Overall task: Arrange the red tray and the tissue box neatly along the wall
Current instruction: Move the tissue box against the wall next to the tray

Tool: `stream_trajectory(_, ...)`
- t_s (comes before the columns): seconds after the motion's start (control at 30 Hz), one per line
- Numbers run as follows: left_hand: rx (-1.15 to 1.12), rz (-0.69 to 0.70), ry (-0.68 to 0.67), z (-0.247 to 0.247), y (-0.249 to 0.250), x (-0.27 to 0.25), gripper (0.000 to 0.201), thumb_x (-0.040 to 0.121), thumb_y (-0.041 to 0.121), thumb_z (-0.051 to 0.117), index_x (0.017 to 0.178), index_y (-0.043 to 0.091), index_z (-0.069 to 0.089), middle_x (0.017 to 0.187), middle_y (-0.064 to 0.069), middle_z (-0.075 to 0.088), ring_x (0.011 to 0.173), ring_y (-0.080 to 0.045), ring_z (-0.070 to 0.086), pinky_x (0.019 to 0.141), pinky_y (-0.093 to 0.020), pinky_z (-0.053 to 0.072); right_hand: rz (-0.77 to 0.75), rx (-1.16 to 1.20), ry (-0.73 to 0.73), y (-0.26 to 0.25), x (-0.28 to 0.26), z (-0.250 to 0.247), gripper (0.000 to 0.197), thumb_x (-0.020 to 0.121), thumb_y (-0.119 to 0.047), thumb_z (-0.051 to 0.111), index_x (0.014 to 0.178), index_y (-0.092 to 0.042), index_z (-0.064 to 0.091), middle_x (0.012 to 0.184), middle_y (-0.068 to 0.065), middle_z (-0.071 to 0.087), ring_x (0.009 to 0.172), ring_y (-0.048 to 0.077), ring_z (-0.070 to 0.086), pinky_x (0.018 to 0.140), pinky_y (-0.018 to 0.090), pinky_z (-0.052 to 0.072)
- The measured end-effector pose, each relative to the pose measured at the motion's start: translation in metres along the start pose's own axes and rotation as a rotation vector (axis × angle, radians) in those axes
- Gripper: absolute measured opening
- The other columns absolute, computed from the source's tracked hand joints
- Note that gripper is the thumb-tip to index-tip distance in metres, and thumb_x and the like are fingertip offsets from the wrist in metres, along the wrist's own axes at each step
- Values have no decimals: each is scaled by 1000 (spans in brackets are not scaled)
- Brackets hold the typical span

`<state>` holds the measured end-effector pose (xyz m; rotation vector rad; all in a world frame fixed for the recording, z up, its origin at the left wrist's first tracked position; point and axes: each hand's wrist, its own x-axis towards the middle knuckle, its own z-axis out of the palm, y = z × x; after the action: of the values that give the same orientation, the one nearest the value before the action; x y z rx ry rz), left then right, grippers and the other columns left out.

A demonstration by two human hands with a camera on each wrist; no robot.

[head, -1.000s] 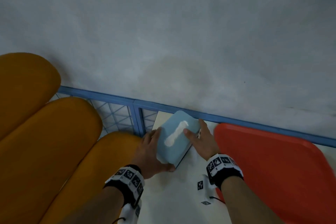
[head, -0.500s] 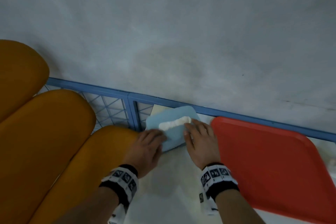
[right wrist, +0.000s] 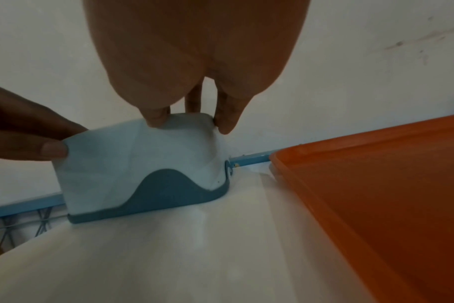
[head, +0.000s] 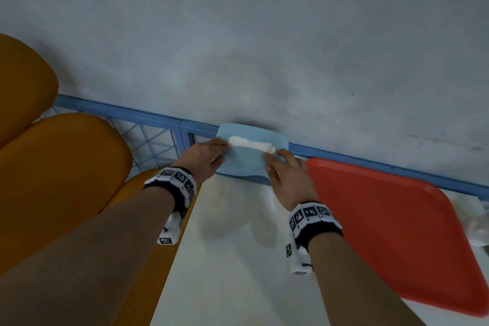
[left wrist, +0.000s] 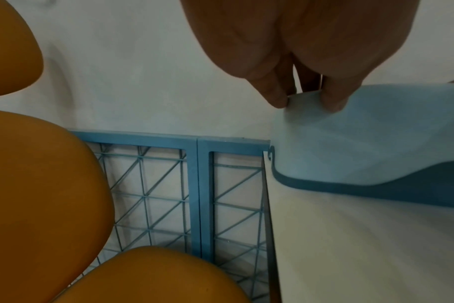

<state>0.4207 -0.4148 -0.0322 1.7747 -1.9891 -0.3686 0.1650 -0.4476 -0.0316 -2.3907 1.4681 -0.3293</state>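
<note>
The left hand (left wrist: 311, 41) fingers (left wrist: 333, 100) seemingly pinch the tissue box (left wrist: 363, 139) top edge beside the wall (left wrist: 143, 82).

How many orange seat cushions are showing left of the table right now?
3. One orange cushion sits farthest left near the wall, a second cushion lies in the middle, and a third cushion lies partly under the left forearm beside the table edge. More may lie outside the frame.

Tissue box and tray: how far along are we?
Done: the light blue tissue box stands on the white table, lengthwise against the grey wall. In hand: left hand and right hand grip its ends. Left: the red plastic tray lies skewed, only its corner near the wall; it needs squaring up.
</note>
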Motion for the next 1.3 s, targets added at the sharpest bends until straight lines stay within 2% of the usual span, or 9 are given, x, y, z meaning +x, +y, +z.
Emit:
stream_trajectory(0.1,24,-14,-57,-3,-1,5,36,94,14,59,129,12,59,142,-9,53,135,-22,44,116,-35,29,13,-8,-7,-1,-1,-3,35,100,-39,38,134,-38,46,146,-2,38,123,31,35,96,45,45)
stream_trajectory(0.23,66,-38,-103,-7,1,8,37,96,16,55,133,14,55,147,-8,47,138,-22,39,116,-34,25,19,8,61,-8,-8,0,34,99,-39,42,131,-35,52,139,-1,44,115,31,40,89,43,48)
stream_trajectory(0.37,79,-132,-115,-10,4,0,37,97,23,54,134,20,55,151,-10,41,134,-31,43,116,-43,32,17,24,70,-10,-16,4,32,98,-42,44,129,-38,53,137,-2,45,114,28,41,86,43,51)
stream_trajectory(0.47,58,-188,-96,-10,11,-9,37,96,31,54,132,23,56,151,-7,41,126,-30,52,110,-43,40,-24,20,53,-6,-14,0,32,98,-41,44,129,-40,52,139,-2,45,115,29,41,89,42,49)
stream_trajectory(0.6,77,-215,-90,-10,18,-14,37,97,34,52,132,25,56,150,-6,43,120,-28,57,109,-42,42,-60,17,22,4,-4,-6,33,99,-37,44,131,-37,52,140,-1,45,119,31,40,96,43,45)
stream_trajectory(0.73,102,-230,-123,-14,22,-9,38,97,35,51,133,23,56,150,-5,43,129,-29,49,111,-43,39,-91,4,25,11,1,-7,33,99,-36,45,131,-35,54,138,1,47,117,31,42,98,41,41)
stream_trajectory(0.93,151,-226,-151,-17,26,-1,38,98,36,49,134,25,54,151,-4,42,129,-30,49,109,-44,40,-79,9,47,14,-1,-10,32,100,-33,45,131,-31,54,139,2,45,119,30,41,98,40,40)
stream_trajectory(1.07,198,-212,-194,-15,27,-3,38,99,35,48,135,25,53,151,-5,42,126,-33,51,105,-49,44,-77,28,77,15,-7,-4,32,99,-28,48,131,-27,55,139,5,47,118,30,43,95,43,46)
stream_trajectory(1.3,193,-230,-190,-12,27,-6,39,99,36,47,135,26,52,152,-3,41,129,-31,49,107,-45,43,-76,52,144,15,-12,1,30,98,-25,50,126,-22,60,133,6,52,113,29,48,90,42,50)
